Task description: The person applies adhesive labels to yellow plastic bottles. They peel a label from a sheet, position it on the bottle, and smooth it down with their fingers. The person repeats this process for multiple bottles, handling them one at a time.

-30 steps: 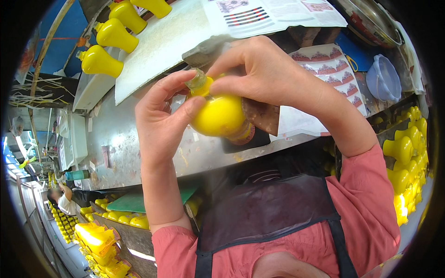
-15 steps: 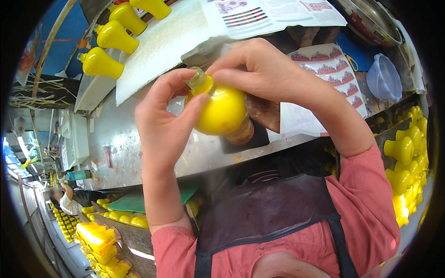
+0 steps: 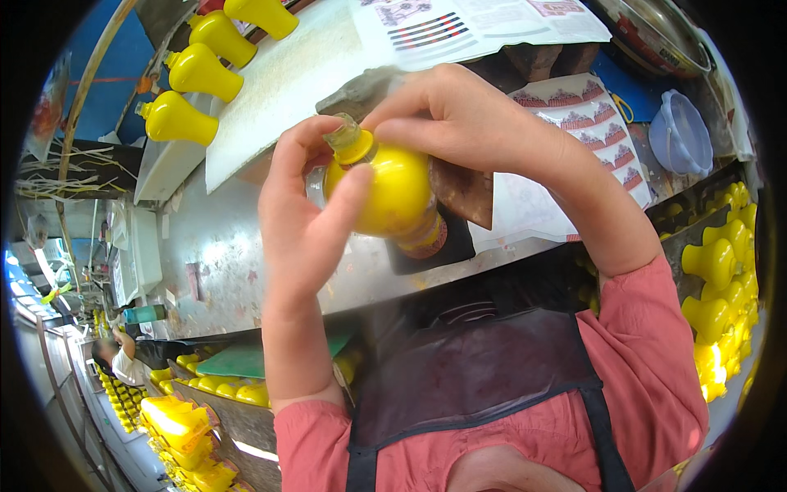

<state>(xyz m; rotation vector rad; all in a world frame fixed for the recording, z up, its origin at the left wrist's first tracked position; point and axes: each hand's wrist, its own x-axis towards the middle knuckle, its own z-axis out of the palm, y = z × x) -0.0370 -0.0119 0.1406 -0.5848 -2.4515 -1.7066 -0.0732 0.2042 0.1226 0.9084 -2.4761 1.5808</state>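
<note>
A glossy yellow bottle point(image 3: 398, 197) with a bare glass neck stands on a small dark pad point(image 3: 414, 261) near the bench's front edge. It has a round shoulder, a narrower lower part and a reddish patterned band around the base. My left hand point(image 3: 299, 221) curls about the neck and shoulder, its thumb pressed to the near side and its fingers behind the neck. From the right, my right hand point(image 3: 459, 123) pinches at the base of the neck, thumb along the shoulder. Its fingertips are partly hidden behind the bottle.
Several yellow bottles point(image 3: 203, 72) lie along a white board point(image 3: 287, 90) at the far left. Printed sheets point(image 3: 574, 123) spread right of my hands, near a lilac bucket point(image 3: 680, 135) and metal basin point(image 3: 656, 37). More yellow bottles point(image 3: 717, 262) crowd both sides. Another person point(image 3: 123, 358) works far left.
My left hand and forearm have shifted slightly right, with the thumb still on the bottle's shoulder. My right hand stays at the neck, and the bottle stands almost as before.
</note>
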